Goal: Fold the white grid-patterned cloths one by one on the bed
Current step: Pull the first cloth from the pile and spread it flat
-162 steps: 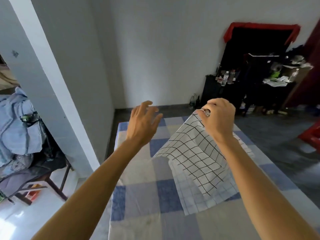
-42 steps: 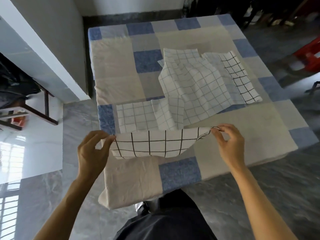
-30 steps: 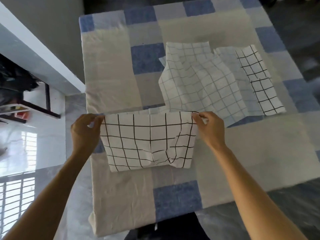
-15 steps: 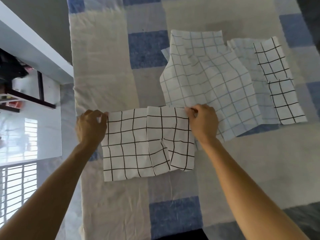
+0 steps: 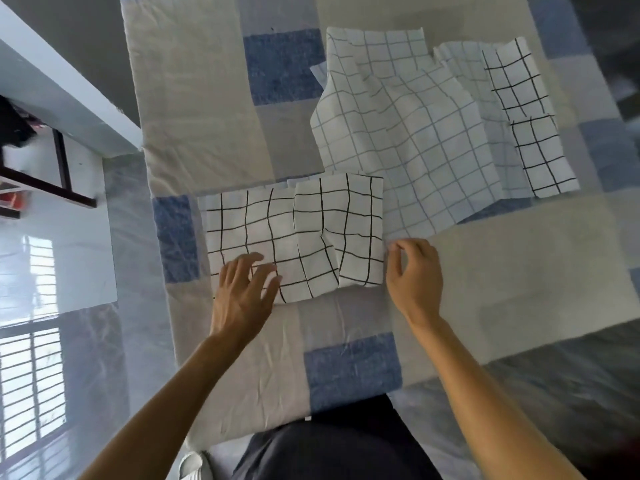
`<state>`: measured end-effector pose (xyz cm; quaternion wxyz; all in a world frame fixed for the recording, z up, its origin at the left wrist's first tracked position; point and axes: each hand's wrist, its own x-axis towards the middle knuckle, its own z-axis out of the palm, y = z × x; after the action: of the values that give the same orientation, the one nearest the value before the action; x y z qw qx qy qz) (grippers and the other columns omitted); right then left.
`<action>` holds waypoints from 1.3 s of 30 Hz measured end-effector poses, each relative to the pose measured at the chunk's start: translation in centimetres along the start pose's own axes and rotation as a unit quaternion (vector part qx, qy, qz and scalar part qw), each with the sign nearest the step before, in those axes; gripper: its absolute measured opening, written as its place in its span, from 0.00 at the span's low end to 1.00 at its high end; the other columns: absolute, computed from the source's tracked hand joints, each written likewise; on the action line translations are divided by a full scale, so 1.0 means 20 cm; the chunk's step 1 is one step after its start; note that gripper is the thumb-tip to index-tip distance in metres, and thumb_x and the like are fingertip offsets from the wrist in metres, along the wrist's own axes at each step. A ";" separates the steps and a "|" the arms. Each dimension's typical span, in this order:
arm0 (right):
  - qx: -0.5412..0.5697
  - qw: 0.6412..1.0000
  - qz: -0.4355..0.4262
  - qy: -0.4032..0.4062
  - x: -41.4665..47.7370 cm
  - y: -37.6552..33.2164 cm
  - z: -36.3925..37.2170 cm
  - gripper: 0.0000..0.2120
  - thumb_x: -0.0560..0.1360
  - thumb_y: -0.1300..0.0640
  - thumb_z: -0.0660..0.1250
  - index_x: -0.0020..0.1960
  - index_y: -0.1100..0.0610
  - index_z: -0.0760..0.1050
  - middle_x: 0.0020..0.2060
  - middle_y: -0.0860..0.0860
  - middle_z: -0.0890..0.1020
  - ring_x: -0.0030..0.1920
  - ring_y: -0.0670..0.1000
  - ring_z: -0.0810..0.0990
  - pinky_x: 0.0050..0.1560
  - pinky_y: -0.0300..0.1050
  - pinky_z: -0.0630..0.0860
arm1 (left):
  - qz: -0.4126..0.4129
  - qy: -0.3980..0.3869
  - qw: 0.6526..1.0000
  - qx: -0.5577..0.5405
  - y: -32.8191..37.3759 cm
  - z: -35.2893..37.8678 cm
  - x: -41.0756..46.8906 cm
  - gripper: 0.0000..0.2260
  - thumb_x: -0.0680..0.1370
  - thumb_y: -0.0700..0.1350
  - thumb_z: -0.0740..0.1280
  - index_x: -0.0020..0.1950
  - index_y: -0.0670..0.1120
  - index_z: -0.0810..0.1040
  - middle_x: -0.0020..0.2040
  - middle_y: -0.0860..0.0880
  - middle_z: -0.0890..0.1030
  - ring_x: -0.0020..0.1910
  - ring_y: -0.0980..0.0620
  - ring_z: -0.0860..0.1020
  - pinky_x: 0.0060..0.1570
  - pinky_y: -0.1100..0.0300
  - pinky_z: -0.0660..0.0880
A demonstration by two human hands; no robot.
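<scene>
A white cloth with a black grid (image 5: 298, 233), folded over once, lies flat on the bed (image 5: 194, 109) in front of me, creased near its right side. My left hand (image 5: 244, 292) rests open on its near left corner with fingers spread. My right hand (image 5: 414, 275) is at the cloth's right edge, fingers curled with thumb and fingertip close at the hem; whether it pinches the cloth I cannot tell. Behind lie a rumpled cloth with a faint blue grid (image 5: 408, 133) and another black-grid cloth (image 5: 530, 123).
The bed carries a blue, grey and cream patchwork cover. Its near edge is at my body and its left edge drops to a glossy tiled floor (image 5: 62, 258). A white wall corner (image 5: 65, 88) and dark furniture legs (image 5: 45, 181) stand at the left.
Both hands have let go of the cloth's far corners and come back to its near half. The folded cloth now lies flat on the bed. The view has tilted further down.
</scene>
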<state>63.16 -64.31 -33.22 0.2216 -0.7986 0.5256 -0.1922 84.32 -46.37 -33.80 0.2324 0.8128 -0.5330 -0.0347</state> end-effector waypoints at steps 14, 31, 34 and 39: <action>0.093 0.986 0.083 -0.108 -0.32 -0.03 0.01 0.08 0.77 0.57 0.67 0.51 0.62 0.78 0.57 0.57 0.75 0.60 0.55 0.71 0.59 0.33 0.61 | 0.039 -0.070 0.996 0.050 0.04 0.07 -0.22 0.06 0.74 0.36 0.66 0.51 0.38 0.76 0.55 0.36 0.75 0.56 0.38 0.73 0.58 0.44 0.69; -0.082 0.989 -0.051 -0.114 -0.12 0.16 -0.17 0.05 0.75 0.62 0.68 0.48 0.64 0.79 0.53 0.60 0.78 0.57 0.61 0.75 0.55 0.55 0.72 | 0.080 -0.029 0.992 0.096 -0.05 0.01 -0.17 0.03 0.74 0.34 0.67 0.47 0.37 0.77 0.47 0.38 0.77 0.48 0.41 0.76 0.52 0.47 0.71; -0.105 0.985 -0.031 -0.130 -0.09 0.22 -0.21 0.04 0.76 0.62 0.67 0.47 0.62 0.80 0.51 0.59 0.79 0.56 0.60 0.75 0.54 0.52 0.71 | 0.077 -0.031 0.992 0.096 -0.05 0.01 -0.18 0.03 0.73 0.33 0.68 0.46 0.37 0.77 0.45 0.39 0.77 0.45 0.42 0.75 0.50 0.48 0.72; -0.076 0.991 0.028 -0.111 -0.09 0.20 -0.22 0.04 0.76 0.63 0.64 0.49 0.60 0.78 0.51 0.58 0.79 0.55 0.60 0.75 0.54 0.53 0.72 | 0.054 -0.056 0.995 0.063 -0.02 0.02 -0.19 0.08 0.73 0.39 0.70 0.50 0.39 0.77 0.51 0.40 0.78 0.51 0.42 0.76 0.54 0.48 0.71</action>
<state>57.11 -64.70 -31.83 0.2224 -0.8142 0.5334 -0.0556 82.91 -43.03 -34.97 0.1519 0.7927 -0.5895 -0.0336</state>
